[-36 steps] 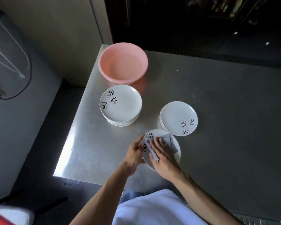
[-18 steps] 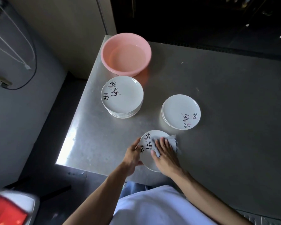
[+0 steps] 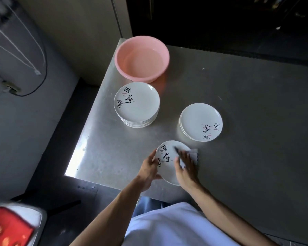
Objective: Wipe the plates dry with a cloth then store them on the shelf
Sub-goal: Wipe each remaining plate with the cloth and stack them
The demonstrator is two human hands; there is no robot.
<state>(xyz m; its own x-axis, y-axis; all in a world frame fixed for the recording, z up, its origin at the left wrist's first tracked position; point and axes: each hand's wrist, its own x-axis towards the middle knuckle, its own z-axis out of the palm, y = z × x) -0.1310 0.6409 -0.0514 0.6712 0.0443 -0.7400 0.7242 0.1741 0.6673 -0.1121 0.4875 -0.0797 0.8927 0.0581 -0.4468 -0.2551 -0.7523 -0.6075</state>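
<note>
A white plate (image 3: pixel 168 158) with black brush writing lies near the front edge of the steel table (image 3: pixel 247 107). My left hand (image 3: pixel 148 168) grips its left rim with the thumb on top. My right hand (image 3: pixel 186 167) presses a grey cloth (image 3: pixel 192 156) onto the plate's right side, fingers spread over it. A tall stack of the same plates (image 3: pixel 137 104) stands farther back on the left. A low stack of plates (image 3: pixel 201 121) sits to the right of it.
A pink plastic basin (image 3: pixel 141 58) holding water sits at the table's far left corner. The table's left edge drops to a dark floor. A red and white object (image 3: pixel 9 226) lies at the lower left. Bare tabletop stretches to the right.
My right hand has slid the cloth from the middle of the plate toward its right rim, uncovering more of the writing. My left hand stays on the left rim.
</note>
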